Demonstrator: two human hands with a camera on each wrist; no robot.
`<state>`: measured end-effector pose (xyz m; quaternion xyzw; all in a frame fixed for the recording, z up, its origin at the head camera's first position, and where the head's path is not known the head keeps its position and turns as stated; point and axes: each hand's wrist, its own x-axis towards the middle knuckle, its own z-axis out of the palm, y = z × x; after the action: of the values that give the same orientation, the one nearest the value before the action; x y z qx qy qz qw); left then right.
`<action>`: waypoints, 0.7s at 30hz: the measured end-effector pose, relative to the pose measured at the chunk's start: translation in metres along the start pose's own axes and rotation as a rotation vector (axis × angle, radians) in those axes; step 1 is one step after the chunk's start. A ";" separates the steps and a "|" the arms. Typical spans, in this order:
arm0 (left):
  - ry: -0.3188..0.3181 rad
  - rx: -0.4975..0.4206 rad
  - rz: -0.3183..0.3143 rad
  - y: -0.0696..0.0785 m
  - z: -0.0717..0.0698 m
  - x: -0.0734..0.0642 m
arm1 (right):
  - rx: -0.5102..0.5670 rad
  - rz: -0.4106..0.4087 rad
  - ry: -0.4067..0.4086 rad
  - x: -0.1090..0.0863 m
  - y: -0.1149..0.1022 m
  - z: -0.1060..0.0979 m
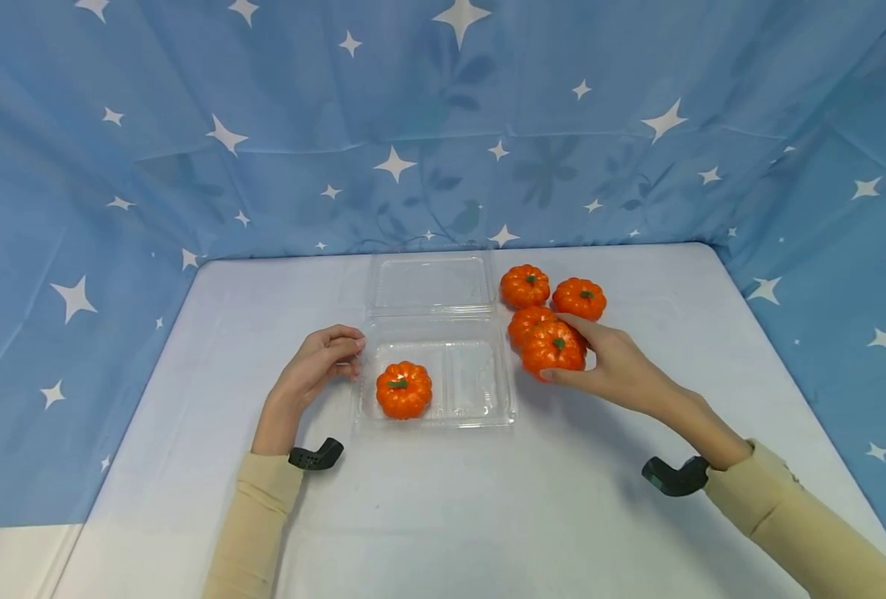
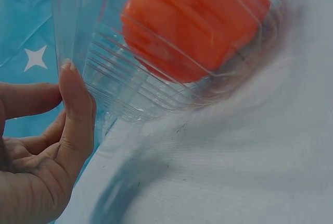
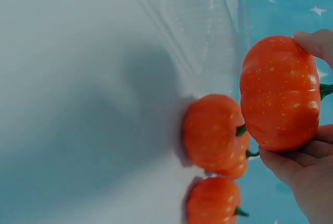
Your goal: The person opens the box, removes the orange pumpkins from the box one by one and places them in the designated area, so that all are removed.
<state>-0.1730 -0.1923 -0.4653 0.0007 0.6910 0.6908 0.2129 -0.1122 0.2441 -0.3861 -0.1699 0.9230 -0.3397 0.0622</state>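
A clear plastic clamshell container (image 1: 480, 378) lies with its lid folded back on the table. One small orange pumpkin (image 1: 403, 390) with a green stem sits in its left compartment. At the container's left edge, my left hand (image 1: 315, 366) pinches the rim between thumb and fingers, as the left wrist view shows. My right hand (image 1: 615, 362) grips another orange pumpkin (image 3: 280, 94) by its sides, thumb across from the fingers. That pumpkin is held up off the table, just right of the container. Its stem points away from the right wrist camera.
Three more orange pumpkins stand on the white table right of the container: one at the back (image 1: 523, 287), one to its right (image 1: 579, 297), and one (image 1: 527, 323) partly hidden by the held pumpkin. The lid (image 1: 433, 281) lies behind the container. A blue star-patterned curtain (image 1: 300, 150) surrounds the table.
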 end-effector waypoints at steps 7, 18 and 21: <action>-0.001 -0.014 0.000 -0.001 0.000 0.001 | -0.011 0.072 0.020 -0.015 0.012 -0.007; -0.009 0.004 0.000 -0.001 0.001 0.001 | -0.048 0.199 0.022 -0.020 0.042 -0.013; -0.010 0.008 0.002 0.000 0.001 0.000 | -0.053 0.247 0.019 -0.019 0.048 -0.013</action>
<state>-0.1726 -0.1911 -0.4656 0.0058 0.6926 0.6882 0.2158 -0.1109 0.2931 -0.4070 -0.0532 0.9461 -0.3064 0.0904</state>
